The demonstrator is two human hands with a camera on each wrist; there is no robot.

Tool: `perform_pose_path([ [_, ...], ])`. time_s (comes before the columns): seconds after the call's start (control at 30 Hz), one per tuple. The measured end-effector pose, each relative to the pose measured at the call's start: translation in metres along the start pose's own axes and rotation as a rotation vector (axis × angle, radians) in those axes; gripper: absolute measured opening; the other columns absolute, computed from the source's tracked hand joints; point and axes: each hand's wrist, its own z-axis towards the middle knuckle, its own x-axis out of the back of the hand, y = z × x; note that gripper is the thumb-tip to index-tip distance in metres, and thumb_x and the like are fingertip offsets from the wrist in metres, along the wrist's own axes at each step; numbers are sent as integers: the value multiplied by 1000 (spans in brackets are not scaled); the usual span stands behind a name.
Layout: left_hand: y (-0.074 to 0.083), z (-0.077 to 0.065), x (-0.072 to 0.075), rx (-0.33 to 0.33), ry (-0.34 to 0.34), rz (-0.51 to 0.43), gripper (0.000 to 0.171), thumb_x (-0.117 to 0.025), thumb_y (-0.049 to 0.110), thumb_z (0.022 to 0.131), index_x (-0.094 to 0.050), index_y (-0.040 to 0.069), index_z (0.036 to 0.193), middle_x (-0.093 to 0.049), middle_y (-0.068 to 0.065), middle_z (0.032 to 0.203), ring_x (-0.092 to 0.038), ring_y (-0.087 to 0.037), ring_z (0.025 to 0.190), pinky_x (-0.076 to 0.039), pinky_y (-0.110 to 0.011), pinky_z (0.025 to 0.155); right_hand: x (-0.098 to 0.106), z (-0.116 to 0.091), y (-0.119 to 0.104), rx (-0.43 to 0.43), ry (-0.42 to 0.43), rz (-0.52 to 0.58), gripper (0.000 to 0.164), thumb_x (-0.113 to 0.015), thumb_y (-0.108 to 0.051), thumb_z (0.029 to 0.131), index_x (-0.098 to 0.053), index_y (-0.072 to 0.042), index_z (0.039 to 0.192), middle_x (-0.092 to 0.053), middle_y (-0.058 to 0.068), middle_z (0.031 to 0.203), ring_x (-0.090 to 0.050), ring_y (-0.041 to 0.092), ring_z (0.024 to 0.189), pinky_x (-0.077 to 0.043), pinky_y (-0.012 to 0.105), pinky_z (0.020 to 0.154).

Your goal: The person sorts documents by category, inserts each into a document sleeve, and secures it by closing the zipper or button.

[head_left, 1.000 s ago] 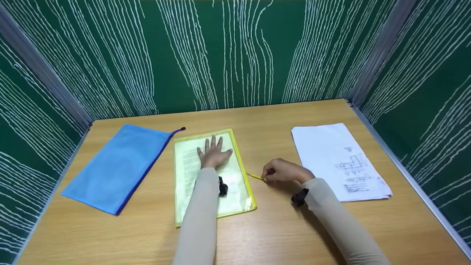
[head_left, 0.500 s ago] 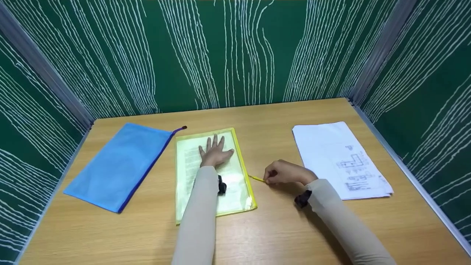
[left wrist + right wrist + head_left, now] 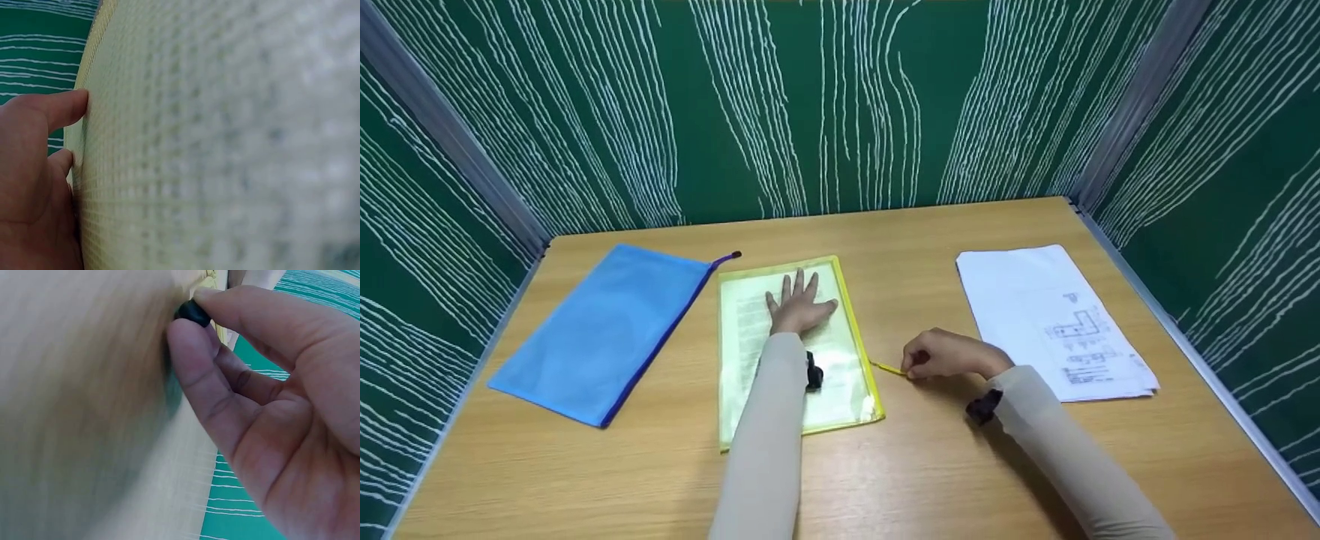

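Two hands work at the yellow pouch (image 3: 840,375), which lies flat on the table (image 3: 930,472), near its middle; we take it as our dial's centre, with twelve toward the far wall. The left hand (image 3: 799,311) rests palm down on its upper part, fingers spread wide, holding nothing. The right hand (image 3: 946,356), just off the pouch between three and four o'clock, is narrow: thumb and fingertips pinch the dark bead (image 3: 193,313) at the end of a thin yellow pull (image 3: 889,368), which reaches to the pouch's right edge.

We judge the pouch light and soft, its mesh-like skin bendy and a little slippery, with the paper inside lending some stiffness. The bead looks the surest hold for the pull; for the pouch itself, we would press flat near the yellow border, since the middle could crease.

Print shows through the pouch in rows, too small for us to read. At three o'clock, well apart, the papers (image 3: 1020,300) bear an outlined drawing and lines of text, equally unreadable. At nine, the blue pouch (image 3: 600,337) shows no writing we can see. We can make out no brand anywhere.
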Motion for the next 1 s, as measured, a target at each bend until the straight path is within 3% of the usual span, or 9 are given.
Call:
perform_pose_path([
  [0.4, 1, -1, 0, 3, 16, 0, 74, -41, 58, 94, -12, 29, 155, 6, 1, 163, 14, -24, 149, 15, -59, 114, 0, -8, 3, 16, -51, 43, 8, -65, -5, 90, -72, -10, 90, -69, 0, 82, -53, 3, 60, -45, 17, 54],
  [1.0, 0, -1, 1, 6, 23, -6, 73, -41, 57, 95, -12, 29, 155, 7, 1, 163, 14, -24, 149, 15, -60, 113, -5, -21, 5, 77, -90, 61, 4, -68, -9, 88, -72, -9, 88, -70, -3, 86, -56, 1, 72, -48, 17, 67],
])
